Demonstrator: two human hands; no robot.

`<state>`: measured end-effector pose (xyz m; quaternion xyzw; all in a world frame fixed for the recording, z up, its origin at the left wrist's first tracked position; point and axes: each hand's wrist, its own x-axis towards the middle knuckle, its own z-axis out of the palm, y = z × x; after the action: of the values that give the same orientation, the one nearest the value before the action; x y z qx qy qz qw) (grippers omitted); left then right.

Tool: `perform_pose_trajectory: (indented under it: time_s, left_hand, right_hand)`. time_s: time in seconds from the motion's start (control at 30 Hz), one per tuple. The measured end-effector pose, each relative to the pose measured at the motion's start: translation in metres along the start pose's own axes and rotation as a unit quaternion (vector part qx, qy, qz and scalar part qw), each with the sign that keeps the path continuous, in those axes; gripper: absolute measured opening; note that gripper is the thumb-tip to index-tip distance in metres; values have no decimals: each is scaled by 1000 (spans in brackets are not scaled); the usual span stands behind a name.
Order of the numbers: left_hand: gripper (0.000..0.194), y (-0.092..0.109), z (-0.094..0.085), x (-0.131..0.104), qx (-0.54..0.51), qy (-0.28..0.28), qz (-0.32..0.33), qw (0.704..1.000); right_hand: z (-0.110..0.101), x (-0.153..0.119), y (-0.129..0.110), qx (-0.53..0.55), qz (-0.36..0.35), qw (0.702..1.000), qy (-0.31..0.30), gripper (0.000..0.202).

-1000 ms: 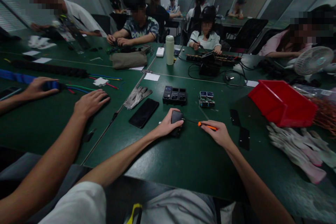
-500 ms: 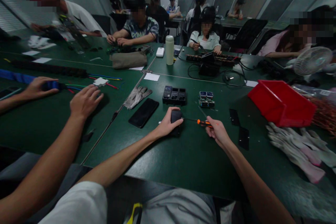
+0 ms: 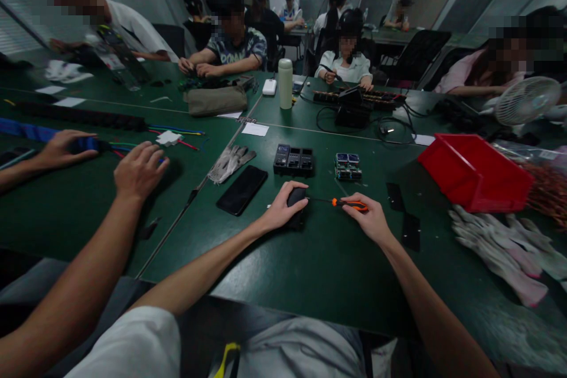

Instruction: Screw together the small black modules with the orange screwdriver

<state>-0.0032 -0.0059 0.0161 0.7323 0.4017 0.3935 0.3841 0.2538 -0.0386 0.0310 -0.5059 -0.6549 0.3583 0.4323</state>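
My left hand [image 3: 283,208] is wrapped round a small black box-shaped device [image 3: 296,196], holding it on the green table. In my right hand [image 3: 367,216] is an orange and black screwdriver [image 3: 349,205], its handle between thumb and fingers. The thin shaft points left, and its tip reaches the side of the device near my left thumb; whether it sits in a screw is too small to tell. Beyond my hands lie a black three-bay housing [image 3: 293,159] and a small stack of circuit boards [image 3: 348,166].
A black phone [image 3: 242,190] and grey gloves [image 3: 230,164] lie to the left. On the right are two thin black plates [image 3: 411,231], a red bin [image 3: 473,174] and more gloves [image 3: 500,254]. A co-worker's hands [image 3: 139,170] rest on the table at left.
The fingers of my right hand have shifted on the screwdriver handle, showing more of it. My left hand keeps hold of the device, almost unmoved.
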Motion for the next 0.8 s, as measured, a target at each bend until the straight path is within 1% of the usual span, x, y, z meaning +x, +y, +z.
perform_pose_trajectory:
  time_s: [0.07,0.13,0.2,0.27,0.33,0.4,0.47,0.6,0.7,0.8]
  left_hand:
    - [36,-1,0,1,6,2,7,1000]
    - [36,-2,1,1,9,4,9,1000]
    - [36,-2,2,1,9,6,12,1000]
    - [35,-2,2,1,9,7,15,1000]
    - [35,-3,2,1,12,9,18,1000]
    - [35,-3,2,1,14,10,19,1000]
    - [35,-4,2,1,16,11,19,1000]
    - [35,-5,3,2,21,14,16,1000]
    - [36,-6,2,2,25,15,14,999]
    - [37,-7,2,2,24,11,14,1000]
  right_hand:
    - [0,0,0,4,-27,1000,7,18]
    - [3,-1,1,23,-22,999,15,17]
    - [7,-1,3,79,20,996,25,21]
    - [12,-2,5,172,76,982,25,30]
    - [15,-2,8,228,119,966,14,37]
    - [16,-2,10,214,148,966,2,40]
    - [16,-3,11,172,152,973,3,38]
    - [13,-4,9,130,106,986,9,29]
    - [10,-3,8,103,88,991,3,26]
    - [8,-1,10,77,67,995,14,25]
